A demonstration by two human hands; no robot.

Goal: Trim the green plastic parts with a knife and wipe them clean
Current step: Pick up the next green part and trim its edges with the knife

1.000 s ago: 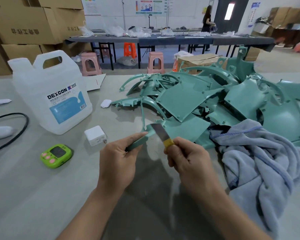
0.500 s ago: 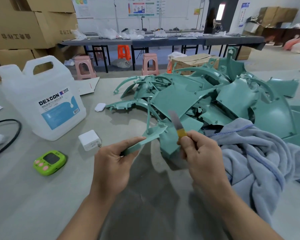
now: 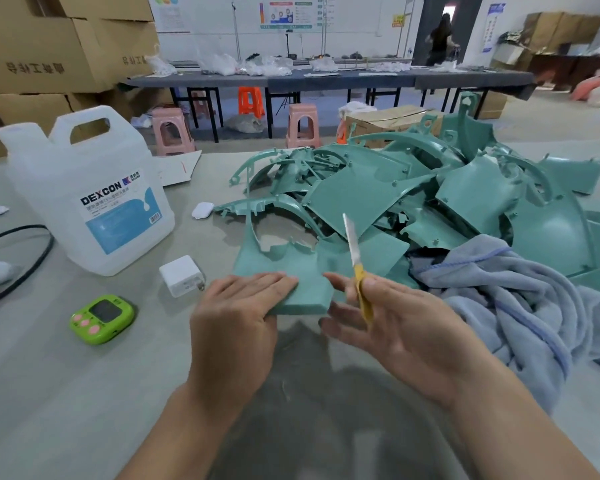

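A green plastic part (image 3: 293, 268) lies flat in front of me, its near end a thick rounded tab. My left hand (image 3: 236, 317) grips that near end, fingers on top. My right hand (image 3: 392, 323) holds a knife (image 3: 355, 261) with a yellow handle, its bare blade pointing up and away, just right of the part; the fingers are spread and touch the part's right corner. A pile of green plastic parts (image 3: 430, 199) fills the table behind. A blue-grey towel (image 3: 520, 303) lies crumpled at the right.
A white DEXCON jug (image 3: 90, 195) stands at the left. Near it are a white charger (image 3: 181, 275), a green timer (image 3: 101, 318), a black cable (image 3: 21, 268) and a small white pad (image 3: 202, 210). Cardboard boxes, stools and a long table stand beyond; a person is in the far doorway.
The green part has turned from edge-on to lying flat, broad face up. My left hand shifted onto its top. My right hand opened its fingers, with the knife held upright.
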